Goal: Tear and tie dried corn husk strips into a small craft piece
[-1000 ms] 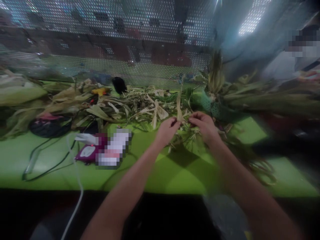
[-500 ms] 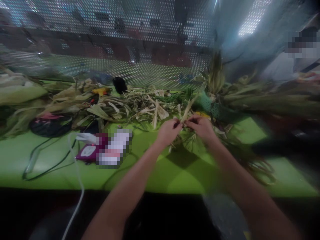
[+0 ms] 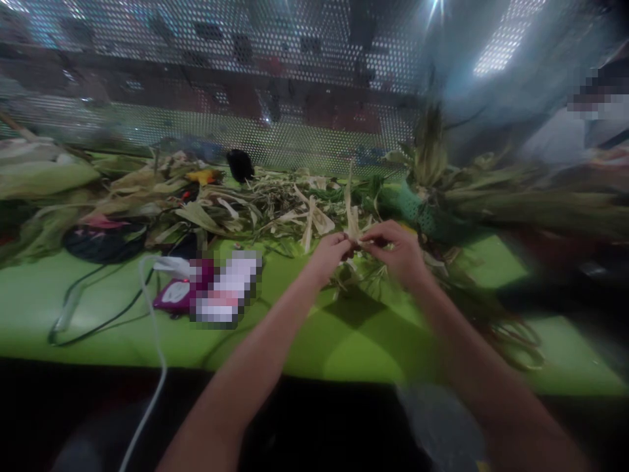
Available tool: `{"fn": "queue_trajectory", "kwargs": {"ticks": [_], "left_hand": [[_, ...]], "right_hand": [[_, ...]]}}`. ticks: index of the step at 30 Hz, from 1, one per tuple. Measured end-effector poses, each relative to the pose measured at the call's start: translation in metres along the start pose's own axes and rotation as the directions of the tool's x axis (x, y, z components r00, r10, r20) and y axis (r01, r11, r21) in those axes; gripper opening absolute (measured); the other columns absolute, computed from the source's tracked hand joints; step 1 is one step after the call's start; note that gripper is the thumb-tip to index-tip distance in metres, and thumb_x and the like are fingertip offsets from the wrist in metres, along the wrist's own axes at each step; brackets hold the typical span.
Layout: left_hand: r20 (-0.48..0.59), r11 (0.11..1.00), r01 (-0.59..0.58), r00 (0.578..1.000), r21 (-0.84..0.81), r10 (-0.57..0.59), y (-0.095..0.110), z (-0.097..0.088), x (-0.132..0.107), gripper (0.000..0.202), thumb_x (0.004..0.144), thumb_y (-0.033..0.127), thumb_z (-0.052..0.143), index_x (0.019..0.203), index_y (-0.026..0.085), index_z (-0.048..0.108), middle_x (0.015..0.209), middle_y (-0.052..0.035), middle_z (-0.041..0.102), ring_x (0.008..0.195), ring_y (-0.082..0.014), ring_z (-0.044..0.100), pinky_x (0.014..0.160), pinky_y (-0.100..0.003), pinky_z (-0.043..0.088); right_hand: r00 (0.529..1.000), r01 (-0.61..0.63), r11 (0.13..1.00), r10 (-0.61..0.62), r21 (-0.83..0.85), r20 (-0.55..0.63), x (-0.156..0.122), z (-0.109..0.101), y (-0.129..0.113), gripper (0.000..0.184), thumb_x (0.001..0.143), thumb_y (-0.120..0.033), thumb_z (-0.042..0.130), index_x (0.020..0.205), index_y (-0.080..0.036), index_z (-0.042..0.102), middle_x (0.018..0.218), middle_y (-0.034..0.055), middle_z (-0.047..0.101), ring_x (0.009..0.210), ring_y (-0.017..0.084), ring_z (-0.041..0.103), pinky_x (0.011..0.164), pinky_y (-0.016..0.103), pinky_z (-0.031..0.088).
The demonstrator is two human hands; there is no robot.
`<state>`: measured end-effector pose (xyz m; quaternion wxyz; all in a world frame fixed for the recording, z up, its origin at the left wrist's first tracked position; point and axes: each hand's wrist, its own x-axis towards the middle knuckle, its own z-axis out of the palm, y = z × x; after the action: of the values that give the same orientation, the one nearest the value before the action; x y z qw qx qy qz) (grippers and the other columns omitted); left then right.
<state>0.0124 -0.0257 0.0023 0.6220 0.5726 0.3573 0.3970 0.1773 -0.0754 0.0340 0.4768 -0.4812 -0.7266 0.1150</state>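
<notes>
My left hand (image 3: 330,254) is closed in a pinch at the base of a pale dried corn husk (image 3: 350,208), which stands upright above the fingers. From the other side, my right hand (image 3: 399,250) pinches the same husk low down, thumb and forefinger together. The two hands nearly touch over the green tabletop (image 3: 314,341). Thin frayed strips (image 3: 376,278) hang beneath the fingers. Just behind lies a loose heap of husk strips (image 3: 314,223). The exact fingertip contact is small and partly hidden.
A purple device (image 3: 179,296) with a white cable (image 3: 158,354) and a blurred-out pale rectangle (image 3: 230,288) lie left. Large husks (image 3: 44,177) cover the far left. A green perforated basket (image 3: 413,203) stands right, near looped handles (image 3: 533,347). Mesh (image 3: 295,131) rises behind; a person (image 3: 555,137) is far right.
The husk has swung from leaning right to nearly upright between my hands. My right hand has shifted slightly right, its fingers still pinching. The whole view has moved a little.
</notes>
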Motion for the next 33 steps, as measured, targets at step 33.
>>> {"fn": "queue_trajectory", "kwargs": {"ticks": [33], "left_hand": [[0.049,0.998,-0.055,0.997,0.027,0.053,0.007,0.001,-0.01,0.028,0.087,0.036,0.051,0.069,0.017,0.061,0.067,-0.0019,0.06,0.063,-0.0122,0.052,0.064,-0.026,0.041]], "right_hand": [[0.993,-0.112,0.988,0.116,0.109,-0.029,-0.001,0.004,0.005,0.015,0.079,-0.036,0.074,0.087,-0.024,0.074,0.084,0.0029,0.071,0.079,0.019,0.063,0.073,0.033,0.05]]}}
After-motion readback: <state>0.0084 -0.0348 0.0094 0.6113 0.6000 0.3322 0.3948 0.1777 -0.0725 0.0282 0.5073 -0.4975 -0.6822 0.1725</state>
